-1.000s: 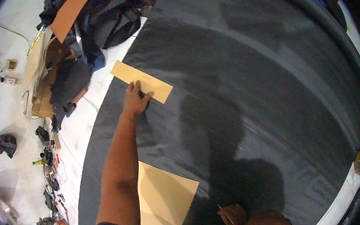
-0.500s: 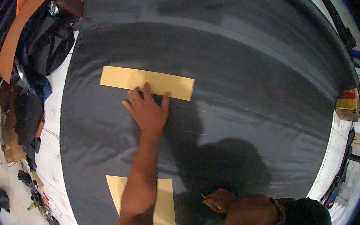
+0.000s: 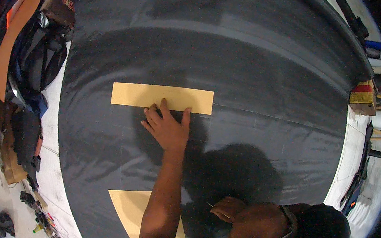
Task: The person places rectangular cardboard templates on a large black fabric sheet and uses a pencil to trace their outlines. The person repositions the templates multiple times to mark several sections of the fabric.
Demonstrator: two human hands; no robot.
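A long tan card strip (image 3: 144,90) lies flat on a wide dark grey sheet of cloth-like material (image 3: 259,66). My left hand (image 3: 168,126) reaches up to its near edge, fingers spread and fingertips pressing on it. Thin pale lines run over the dark sheet, one leading off from the strip's right end. Below, a second tan card piece (image 3: 128,207) with a slanted left side lies partly under my left forearm. My right hand (image 3: 228,208) is closed low and right of centre, holding a thin pointed stick-like marker, mostly hidden by the fingers.
Dark bags and cloth (image 3: 42,60) are heaped at the far left, with a brown strip (image 3: 7,54) over them. Small tools and scraps (image 3: 46,215) line the left side. A yellow and red box (image 3: 362,98) sits at the right edge, near a raised dark fold.
The card strip has slid nearer and slightly right under my left hand, its right end now meeting a pale line. My right hand stays low, still closed. The view has turned slightly.
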